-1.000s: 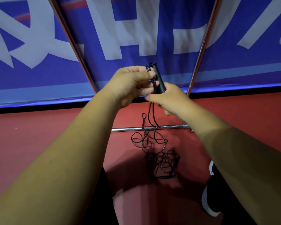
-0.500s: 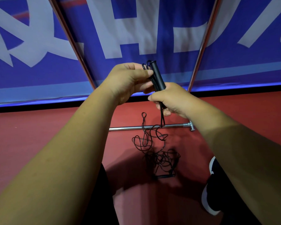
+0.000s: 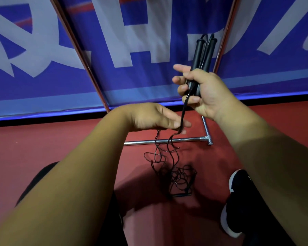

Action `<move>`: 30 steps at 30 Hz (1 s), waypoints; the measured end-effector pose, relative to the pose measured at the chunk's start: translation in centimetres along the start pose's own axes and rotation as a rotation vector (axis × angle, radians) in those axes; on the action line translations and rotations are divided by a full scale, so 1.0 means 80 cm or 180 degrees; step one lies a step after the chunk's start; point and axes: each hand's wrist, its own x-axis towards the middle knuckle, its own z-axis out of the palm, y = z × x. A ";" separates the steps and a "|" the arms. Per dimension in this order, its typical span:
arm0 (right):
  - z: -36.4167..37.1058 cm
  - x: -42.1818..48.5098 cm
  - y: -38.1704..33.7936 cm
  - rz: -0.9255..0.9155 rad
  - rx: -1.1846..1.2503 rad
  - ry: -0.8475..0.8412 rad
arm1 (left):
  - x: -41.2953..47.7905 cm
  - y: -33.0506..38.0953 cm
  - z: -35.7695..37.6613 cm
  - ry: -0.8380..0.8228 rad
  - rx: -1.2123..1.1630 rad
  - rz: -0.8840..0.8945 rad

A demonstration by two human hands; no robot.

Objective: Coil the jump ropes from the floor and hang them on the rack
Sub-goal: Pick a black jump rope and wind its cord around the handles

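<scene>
My right hand (image 3: 201, 91) grips two black jump rope handles (image 3: 204, 52) side by side, pointing up and away. The thin black cord (image 3: 184, 110) drops from the handles to my left hand (image 3: 155, 118), whose fingertips pinch it lower down. Below that hand the cord falls in wavy loops to a tangled black pile of rope (image 3: 176, 176) on the red floor. The rack's chrome base bar (image 3: 160, 141) lies on the floor just behind the pile, and its copper-coloured uprights (image 3: 82, 55) rise at a slant.
A blue banner with large white letters (image 3: 137, 43) stands behind the rack. My dark shoe with a white sole (image 3: 236, 201) is on the red floor at right, close to the rope pile. Dark clothing shows at lower left.
My hands have parted: the right one rose to the right with both handles, and the left one let go of them and slid down the cord, drawing it out.
</scene>
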 end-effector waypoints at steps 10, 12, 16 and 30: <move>-0.003 -0.010 -0.010 -0.0142 -0.0476 0.0100 | 0.008 -0.003 0.002 0.0529 0.0214 -0.0180; -0.003 -0.009 -0.008 -0.0084 -0.0682 0.0033 | 0.012 -0.008 -0.005 0.1058 0.0537 -0.0342; -0.004 -0.010 0.004 0.0188 -0.1101 -0.0057 | 0.014 -0.012 -0.023 0.2072 0.0835 -0.0551; -0.004 -0.020 0.050 0.1717 -0.3065 -0.1596 | 0.002 0.015 -0.026 0.1996 -0.0845 -0.0113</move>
